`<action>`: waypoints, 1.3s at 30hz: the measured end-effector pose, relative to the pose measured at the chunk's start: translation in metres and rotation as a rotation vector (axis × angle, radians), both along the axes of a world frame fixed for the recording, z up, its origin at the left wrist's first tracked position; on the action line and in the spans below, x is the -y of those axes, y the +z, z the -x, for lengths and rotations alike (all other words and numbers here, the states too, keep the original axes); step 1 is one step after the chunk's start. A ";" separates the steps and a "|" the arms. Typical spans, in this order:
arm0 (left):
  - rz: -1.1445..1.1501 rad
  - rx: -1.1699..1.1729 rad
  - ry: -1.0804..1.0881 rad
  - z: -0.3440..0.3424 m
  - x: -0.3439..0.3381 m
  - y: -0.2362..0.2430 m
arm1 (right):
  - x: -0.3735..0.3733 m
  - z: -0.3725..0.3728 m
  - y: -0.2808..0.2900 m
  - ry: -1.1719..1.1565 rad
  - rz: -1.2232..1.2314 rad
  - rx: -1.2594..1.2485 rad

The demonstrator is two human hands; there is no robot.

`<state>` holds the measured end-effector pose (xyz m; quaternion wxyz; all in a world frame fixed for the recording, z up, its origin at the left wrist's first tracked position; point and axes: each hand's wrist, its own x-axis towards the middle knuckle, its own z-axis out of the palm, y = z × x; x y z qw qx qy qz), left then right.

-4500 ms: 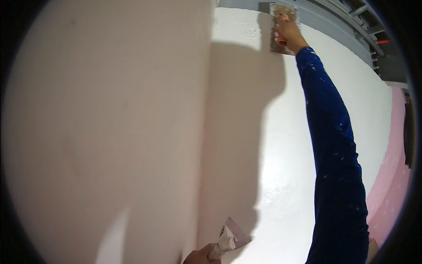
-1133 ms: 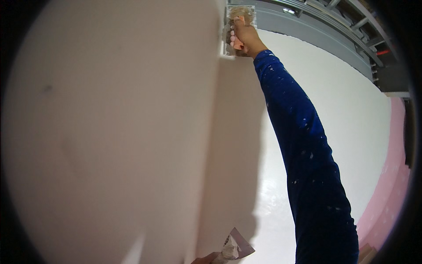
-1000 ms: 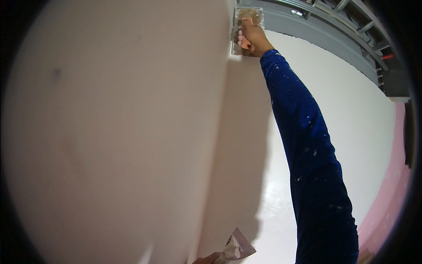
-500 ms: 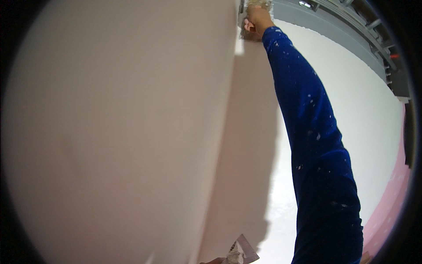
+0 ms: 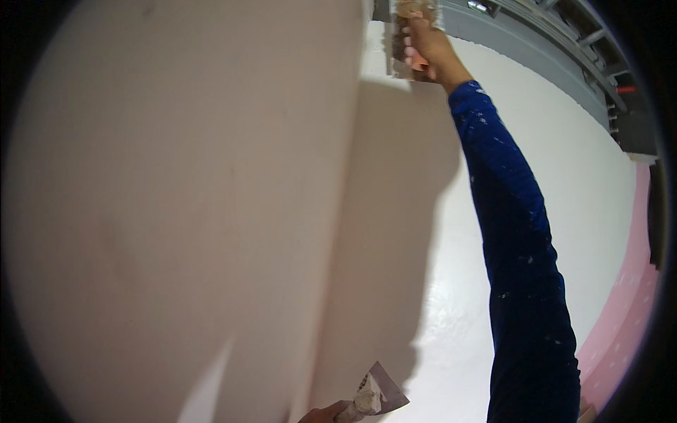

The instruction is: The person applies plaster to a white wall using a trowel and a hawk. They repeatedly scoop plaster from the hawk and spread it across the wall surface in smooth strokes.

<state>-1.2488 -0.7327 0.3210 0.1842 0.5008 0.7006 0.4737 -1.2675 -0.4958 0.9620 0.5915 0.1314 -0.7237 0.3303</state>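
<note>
My right hand (image 5: 429,53) is closed on the orange handle of a rectangular, plaster-smeared trowel (image 5: 408,73), high on the white wall (image 5: 550,127) beside the inside corner at the top, with my paint-spotted blue sleeve reaching up to it. At the bottom centre, my left hand (image 5: 321,414) grips the plaster-caked handle of a putty knife (image 5: 391,395), whose triangular metal blade stands out in front of the shaded wall. A large pale beige wall (image 5: 176,176) fills the left side.
A grey band (image 5: 529,63) runs along the top of the white wall, with metal framework (image 5: 592,35) above it. Pink boarding (image 5: 620,296) and a dark strip (image 5: 652,211) are at the far right. My arm's shadow lies along the wall right of the corner.
Compared with a second ago, the trowel in my right hand sits a little farther right of the corner, exposing white wall between them. The putty knife has barely moved.
</note>
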 end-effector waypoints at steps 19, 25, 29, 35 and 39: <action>-0.029 -0.328 -0.066 0.004 0.006 -0.032 | -0.027 0.119 0.049 -0.638 -0.562 -0.129; 0.191 -0.023 0.009 -0.006 0.023 0.002 | -0.056 0.051 0.071 -1.642 -0.713 -0.372; 0.236 -0.012 0.046 -0.011 0.028 0.013 | -0.095 -0.047 0.062 -1.749 -0.811 -0.246; 0.193 -0.068 0.020 -0.009 0.025 0.021 | -0.124 -0.161 0.038 -0.199 0.136 -0.161; 0.178 0.070 0.042 -0.018 0.028 0.037 | -0.096 -0.170 -0.005 -0.191 0.249 -0.205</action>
